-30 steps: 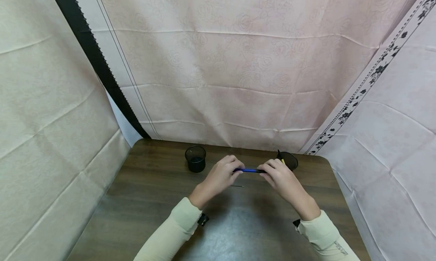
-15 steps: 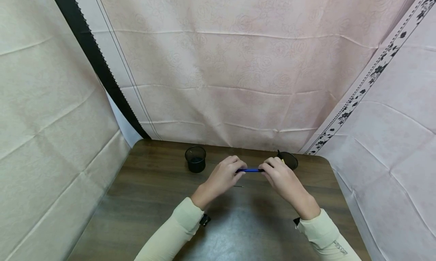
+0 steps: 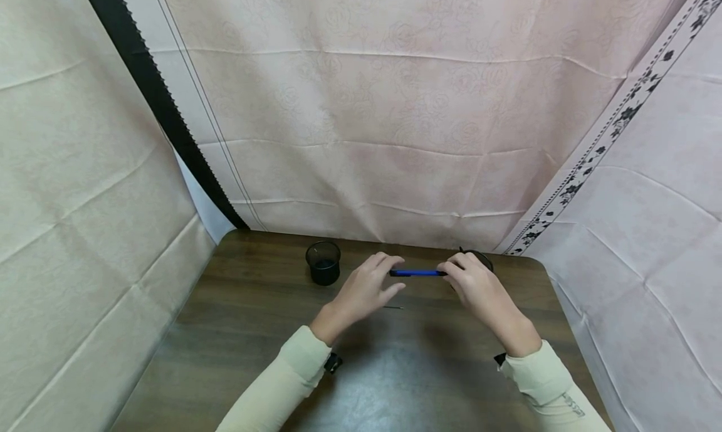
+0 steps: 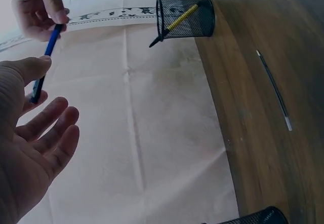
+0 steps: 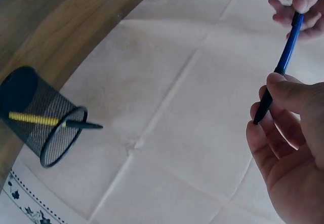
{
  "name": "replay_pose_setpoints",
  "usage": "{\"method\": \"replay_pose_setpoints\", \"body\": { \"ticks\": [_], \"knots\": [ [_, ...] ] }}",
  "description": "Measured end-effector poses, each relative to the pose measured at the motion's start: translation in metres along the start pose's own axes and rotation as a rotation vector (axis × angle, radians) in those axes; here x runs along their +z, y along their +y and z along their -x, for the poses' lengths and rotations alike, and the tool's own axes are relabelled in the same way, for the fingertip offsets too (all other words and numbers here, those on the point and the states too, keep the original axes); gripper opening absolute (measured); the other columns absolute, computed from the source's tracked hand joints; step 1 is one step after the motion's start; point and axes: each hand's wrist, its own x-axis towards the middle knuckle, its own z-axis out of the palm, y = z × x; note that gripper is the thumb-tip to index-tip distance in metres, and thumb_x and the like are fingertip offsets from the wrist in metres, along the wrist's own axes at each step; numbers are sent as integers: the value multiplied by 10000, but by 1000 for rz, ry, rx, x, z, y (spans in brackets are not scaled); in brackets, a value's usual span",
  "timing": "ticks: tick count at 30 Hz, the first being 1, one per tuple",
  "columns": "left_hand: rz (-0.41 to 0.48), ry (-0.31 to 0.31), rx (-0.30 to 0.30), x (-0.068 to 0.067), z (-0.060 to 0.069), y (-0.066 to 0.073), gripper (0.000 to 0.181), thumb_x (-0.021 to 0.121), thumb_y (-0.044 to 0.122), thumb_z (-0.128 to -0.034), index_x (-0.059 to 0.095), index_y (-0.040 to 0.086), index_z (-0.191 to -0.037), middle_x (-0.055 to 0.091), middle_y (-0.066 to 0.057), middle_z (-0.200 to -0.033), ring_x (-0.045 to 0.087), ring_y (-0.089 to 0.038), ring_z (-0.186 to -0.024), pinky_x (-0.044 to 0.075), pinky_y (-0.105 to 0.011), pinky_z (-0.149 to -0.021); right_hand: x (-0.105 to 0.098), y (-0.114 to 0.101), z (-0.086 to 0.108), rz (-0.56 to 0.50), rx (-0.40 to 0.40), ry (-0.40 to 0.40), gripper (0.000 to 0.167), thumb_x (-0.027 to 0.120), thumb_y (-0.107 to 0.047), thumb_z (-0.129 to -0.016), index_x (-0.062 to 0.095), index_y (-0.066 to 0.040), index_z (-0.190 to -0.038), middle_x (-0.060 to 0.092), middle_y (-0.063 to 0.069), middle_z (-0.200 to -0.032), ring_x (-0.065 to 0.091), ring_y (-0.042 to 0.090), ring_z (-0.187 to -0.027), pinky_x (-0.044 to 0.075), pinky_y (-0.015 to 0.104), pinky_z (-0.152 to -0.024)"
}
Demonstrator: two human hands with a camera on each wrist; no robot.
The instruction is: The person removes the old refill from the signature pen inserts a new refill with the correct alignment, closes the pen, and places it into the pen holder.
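Observation:
My right hand (image 3: 479,291) pinches the black end of a blue ballpoint pen (image 3: 417,273) between thumb and fingers, holding it level above the table. Around the pen's other end my left hand (image 3: 361,288) has its thumb and fingers spread apart, the thumb clear of the barrel in the head view. From the left wrist, the left thumb overlaps the pen (image 4: 51,44), and the remaining fingers are loosely extended. Below the hands a thin pen refill (image 4: 275,91) with a pale tip lies on the wooden table (image 3: 237,331).
A black mesh pen cup (image 3: 324,272) stands at the back left of the table. A second mesh cup (image 5: 61,138), at the back right behind my right hand, holds a yellow-and-black pen (image 5: 35,118). Cloth (image 3: 366,106) hangs along the table's far edge.
My left thumb and fingers have parted from the pen they were gripping. The right hand has shifted slightly right and away with the pen, uncovering more of its left end.

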Motion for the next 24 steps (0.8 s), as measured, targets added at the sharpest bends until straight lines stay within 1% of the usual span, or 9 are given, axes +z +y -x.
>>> {"method": "replay_pose_setpoints", "body": {
  "ticks": [5,9,13,16,18,21,24],
  "knots": [
    [-31,-10,-23,1,6,-9,542,748,342,-965,568,122,-1427,641,-32,-1286,633,-177,-1162,565,-324,-962,-10,11,-1,6,37,14,264,826,38,-813,723,-56,-1037,659,64,-973,601,238,-880,540,386,-730],
    [-76,11,-11,2,11,-17,556,741,360,-967,555,132,-1439,636,-44,-1327,630,-197,-1209,552,-351,-1002,-18,22,0,21,51,28,241,810,57,-820,725,-40,-1024,674,85,-977,614,274,-904,546,414,-748],
    [-121,23,-2,0,15,-22,579,722,389,-975,537,137,-1463,620,-59,-1378,622,-219,-1245,544,-398,-1023,-27,34,1,38,77,23,238,799,69,-824,726,-39,-1022,682,91,-982,619,298,-919,547,440,-752],
    [-141,11,-10,-1,18,-26,602,704,421,-982,520,144,-1483,607,-66,-1412,613,-236,-1271,538,-430,-1033,-31,45,2,43,89,27,243,805,73,-813,727,-43,-1011,684,90,-967,620,305,-918,542,451,-754],
    [-148,0,-15,-1,20,-28,620,697,440,-983,508,146,-1495,596,-74,-1436,605,-249,-1290,533,-450,-1036,-32,52,3,46,88,45,248,811,83,-798,727,-42,-994,686,95,-949,620,318,-906,536,462,-752],
    [-158,-18,-21,1,24,-31,658,699,459,-978,491,139,-1513,576,-89,-1472,589,-265,-1322,528,-471,-1038,-33,63,4,52,94,66,244,816,86,-782,724,-35,-973,689,109,-929,614,338,-880,529,477,-751],
    [-176,-33,-20,4,29,-33,680,674,492,-985,473,138,-1531,550,-93,-1507,569,-262,-1354,524,-473,-1047,-36,72,3,60,99,71,238,820,92,-771,723,-26,-953,688,127,-920,607,356,-861,521,488,-742]
  ]
}}
